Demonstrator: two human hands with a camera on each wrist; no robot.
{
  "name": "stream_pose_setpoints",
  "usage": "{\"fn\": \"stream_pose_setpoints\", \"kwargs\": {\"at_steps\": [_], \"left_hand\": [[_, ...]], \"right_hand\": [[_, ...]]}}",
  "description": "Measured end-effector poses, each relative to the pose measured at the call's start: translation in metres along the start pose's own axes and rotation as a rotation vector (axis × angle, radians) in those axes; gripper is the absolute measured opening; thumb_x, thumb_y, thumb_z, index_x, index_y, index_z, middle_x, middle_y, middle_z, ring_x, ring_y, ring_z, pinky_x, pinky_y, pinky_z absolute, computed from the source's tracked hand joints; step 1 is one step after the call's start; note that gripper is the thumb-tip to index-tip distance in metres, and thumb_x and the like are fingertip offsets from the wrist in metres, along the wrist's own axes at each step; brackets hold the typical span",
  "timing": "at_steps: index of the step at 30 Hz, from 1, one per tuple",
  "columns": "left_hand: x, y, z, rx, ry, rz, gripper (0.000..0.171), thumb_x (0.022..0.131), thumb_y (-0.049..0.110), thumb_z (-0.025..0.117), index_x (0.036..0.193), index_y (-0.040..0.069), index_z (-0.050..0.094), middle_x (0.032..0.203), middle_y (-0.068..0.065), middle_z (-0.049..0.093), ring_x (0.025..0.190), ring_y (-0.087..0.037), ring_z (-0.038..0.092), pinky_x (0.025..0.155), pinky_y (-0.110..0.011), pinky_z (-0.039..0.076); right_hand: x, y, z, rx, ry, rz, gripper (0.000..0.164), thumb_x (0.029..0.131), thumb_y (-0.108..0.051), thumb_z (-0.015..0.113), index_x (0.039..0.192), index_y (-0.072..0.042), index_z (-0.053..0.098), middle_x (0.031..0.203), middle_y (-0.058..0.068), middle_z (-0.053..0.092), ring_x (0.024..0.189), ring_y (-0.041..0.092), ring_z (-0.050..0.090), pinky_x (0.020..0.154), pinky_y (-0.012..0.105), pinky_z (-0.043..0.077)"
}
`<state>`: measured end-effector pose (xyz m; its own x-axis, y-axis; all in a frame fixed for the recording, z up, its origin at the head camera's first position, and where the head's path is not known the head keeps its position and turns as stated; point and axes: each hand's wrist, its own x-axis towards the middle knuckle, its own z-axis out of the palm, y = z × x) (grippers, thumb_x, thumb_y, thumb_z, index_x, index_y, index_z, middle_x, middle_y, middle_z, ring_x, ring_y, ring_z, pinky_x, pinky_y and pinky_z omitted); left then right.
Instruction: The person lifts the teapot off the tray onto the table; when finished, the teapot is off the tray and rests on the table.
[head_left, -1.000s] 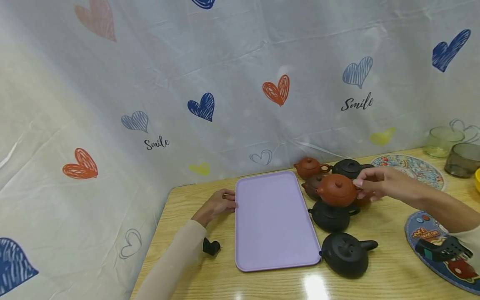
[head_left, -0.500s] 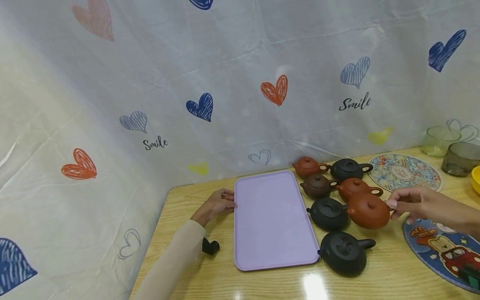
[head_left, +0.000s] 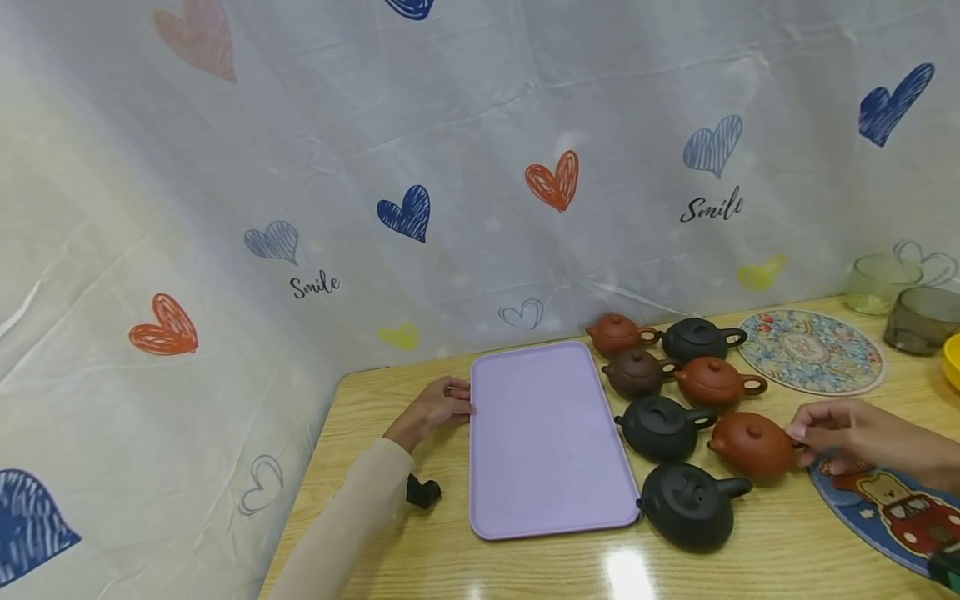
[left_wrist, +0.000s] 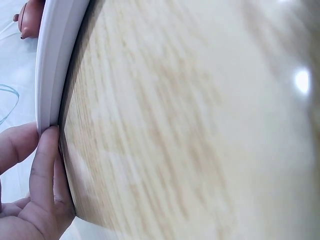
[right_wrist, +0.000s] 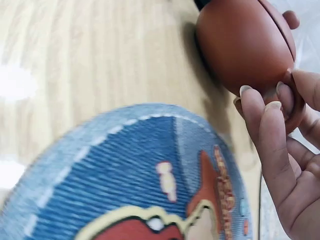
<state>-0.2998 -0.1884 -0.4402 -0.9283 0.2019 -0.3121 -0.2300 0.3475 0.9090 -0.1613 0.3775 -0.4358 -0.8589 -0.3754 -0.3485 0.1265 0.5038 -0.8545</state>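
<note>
My right hand pinches the handle of a reddish-brown clay teapot, its spout pointing left. In the right wrist view the thumb and fingertips close round the handle of this teapot. It is upright and low over the table; I cannot tell whether its base touches. My left hand is at the left edge of a flat lilac tray. In the left wrist view its fingertips meet at the rim of the tray, one above and one lower, in what looks like a light pinch.
Several teapots stand right of the tray: black, black, red, brown, red, black. Beyond lie a floral round mat, a denim-like mat and glass bowls. A small black object sits left.
My right hand has carried the red teapot from above the back teapots toward the right and nearer to me, and lowered it beside the black ones. My left hand stays at the tray.
</note>
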Motion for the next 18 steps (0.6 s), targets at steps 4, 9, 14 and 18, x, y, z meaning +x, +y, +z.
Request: {"fn": "stream_pose_setpoints", "kwargs": {"at_steps": [4,9,14,18], "left_hand": [[0.0022,-0.0004,-0.0004,0.003,0.001,0.005,0.048,0.090,-0.008,0.066,0.134,-0.004,0.049,0.121,-0.019,0.055,0.097,-0.023,0.067,0.092,-0.039,0.059],[0.0017,-0.0007,-0.0020,0.011,0.010,0.008,0.047,0.090,-0.008,0.066,0.134,-0.004,0.049,0.121,-0.019,0.056,0.097,-0.023,0.066,0.092,-0.038,0.059],[0.0009,-0.0047,-0.0011,0.010,0.028,0.020,0.046,0.091,-0.006,0.066,0.134,-0.005,0.050,0.123,-0.020,0.057,0.098,-0.022,0.067,0.093,-0.038,0.059],[-0.0071,-0.0056,-0.0039,-0.006,0.035,0.037,0.044,0.097,0.001,0.061,0.139,-0.004,0.047,0.128,-0.025,0.058,0.107,-0.029,0.067,0.096,-0.042,0.058]], "right_hand": [[0.0019,0.0028,0.0004,0.041,-0.011,0.018,0.029,0.109,-0.025,0.044,0.110,0.000,0.059,0.098,0.009,0.067,0.083,0.021,0.064,0.063,0.033,0.054],[0.0060,0.0031,-0.0002,0.025,0.010,0.047,0.032,0.109,-0.028,0.043,0.112,0.000,0.060,0.094,0.008,0.065,0.079,0.020,0.061,0.062,0.031,0.054],[0.0056,0.0026,-0.0008,0.007,0.114,0.097,0.050,0.109,-0.035,0.043,0.130,0.009,0.052,0.099,0.006,0.065,0.081,0.021,0.064,0.066,0.035,0.058],[0.0011,0.0014,-0.0038,-0.025,0.201,0.047,0.063,0.110,-0.037,0.038,0.146,0.014,0.032,0.107,-0.013,0.066,0.084,0.019,0.067,0.067,0.037,0.059]]}}
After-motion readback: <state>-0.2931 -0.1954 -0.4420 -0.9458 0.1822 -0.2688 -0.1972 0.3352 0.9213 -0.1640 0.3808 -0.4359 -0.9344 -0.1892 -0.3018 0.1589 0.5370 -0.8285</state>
